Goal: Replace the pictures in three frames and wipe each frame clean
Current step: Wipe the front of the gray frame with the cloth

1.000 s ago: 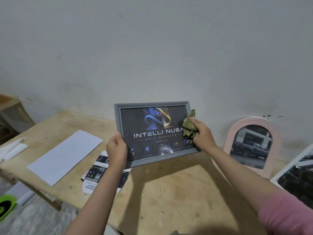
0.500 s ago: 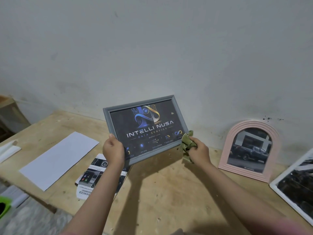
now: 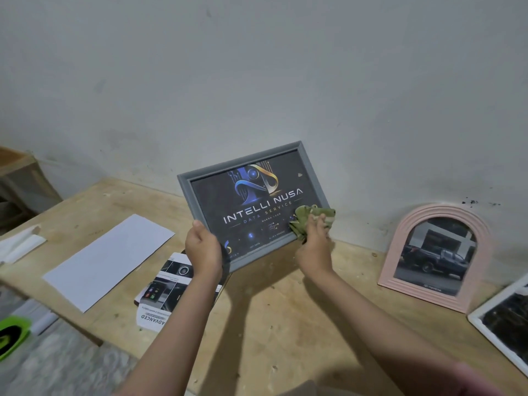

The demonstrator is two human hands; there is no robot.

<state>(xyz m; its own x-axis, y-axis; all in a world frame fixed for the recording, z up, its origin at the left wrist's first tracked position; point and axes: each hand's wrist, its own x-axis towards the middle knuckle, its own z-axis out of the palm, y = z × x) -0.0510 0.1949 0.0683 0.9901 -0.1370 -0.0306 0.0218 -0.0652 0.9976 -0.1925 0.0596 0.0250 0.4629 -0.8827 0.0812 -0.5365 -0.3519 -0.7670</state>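
- Nearest, on the wooden table point(image 3: 285, 324), a printed leaflet point(image 3: 168, 292) lies flat beside a blank white sheet point(image 3: 108, 260); the left forearm crosses over the leaflet's right edge.
- The left hand point(image 3: 204, 250) grips the lower left corner of the grey picture frame point(image 3: 245, 162), thumb on the front face and the other fingers curled out of sight behind it.
- The frame is held above the table in landscape, its long axis running left to right and tilted so the right end sits higher; the glass faces the camera, showing a dark "INTELLI NUSA DATA SERVICE" picture.
- The right hand point(image 3: 314, 250) has its fingers closed round a crumpled green cloth point(image 3: 310, 220), pressing it against the frame's lower right corner.
- Further right, a pink arched frame point(image 3: 483, 252) with a picture of a dark pickup truck leans against the wall point(image 3: 257, 81).
- A white frame point(image 3: 497, 335) lies on the table at the right edge, partly cut off.
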